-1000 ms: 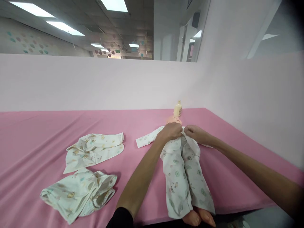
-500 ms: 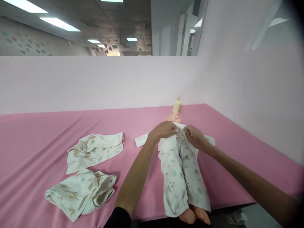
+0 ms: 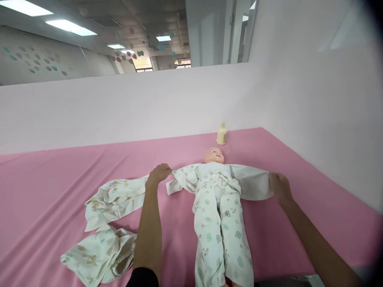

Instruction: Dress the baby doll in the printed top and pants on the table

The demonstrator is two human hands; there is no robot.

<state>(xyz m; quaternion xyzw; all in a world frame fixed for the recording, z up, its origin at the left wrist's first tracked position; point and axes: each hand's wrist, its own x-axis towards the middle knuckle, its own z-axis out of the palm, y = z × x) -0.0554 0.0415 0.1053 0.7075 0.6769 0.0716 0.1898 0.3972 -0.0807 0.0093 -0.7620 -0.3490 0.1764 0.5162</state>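
A baby doll point(image 3: 214, 156) lies on its back, dressed in white printed trousers point(image 3: 209, 227) and a white printed baby top point(image 3: 254, 182) spread open across its chest. My left hand point(image 3: 160, 173) is closed on the edge of the top's left side and pulls it outward. On the other side, my right hand point(image 3: 280, 186) pinches the right front panel, stretched out flat with its plain inner face showing. Under the left panel a sleeve end point(image 3: 174, 186) sticks out. The doll's feet are mostly cut off by the frame's lower edge.
A pink sheet point(image 3: 173, 239) covers the table. To the left lie a folded printed garment point(image 3: 116, 201) and a crumpled printed one point(image 3: 100, 255). A cream pump bottle point(image 3: 222, 134) stands behind the doll's head. White walls point(image 3: 134, 107) border the back and right.
My hands have moved apart from the doll's chest, drawing the top's two sides open and outward. The doll's head and chest now show more fully. The view has shifted slightly.
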